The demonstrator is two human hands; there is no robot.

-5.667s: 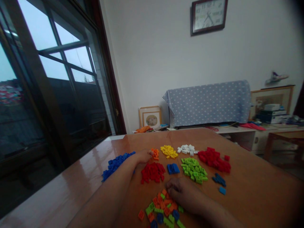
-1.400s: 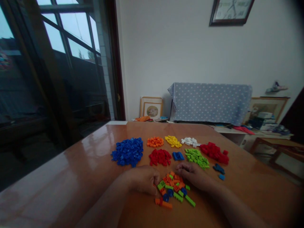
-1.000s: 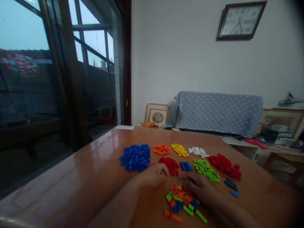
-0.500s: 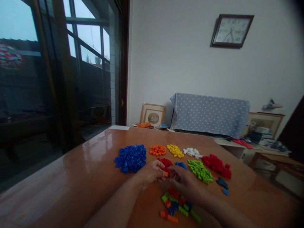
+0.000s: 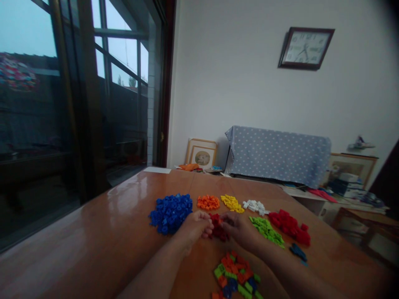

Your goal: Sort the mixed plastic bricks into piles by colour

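Note:
My left hand is closed, its fingers curled at the left edge of a pile of red bricks; whatever lies inside them is hidden. Across that pile, my right hand has thumb and fingers pinched together. A small orange-red piece shows at its fingertips, hard to separate from the red bricks behind. The hands are a short gap apart. Nearer to me lies a mixed group of orange, red, green and blue bricks, partly cut off by the lower frame edge.
Blue pieces form a large heap on the left. Behind are orange, yellow and white bricks. Green, red and dark blue bricks lie right on the brown table.
My hands have drawn apart slightly; the orange brick between them no longer shows at the left fingertips. The view has tilted, shifting the scene slightly downward.

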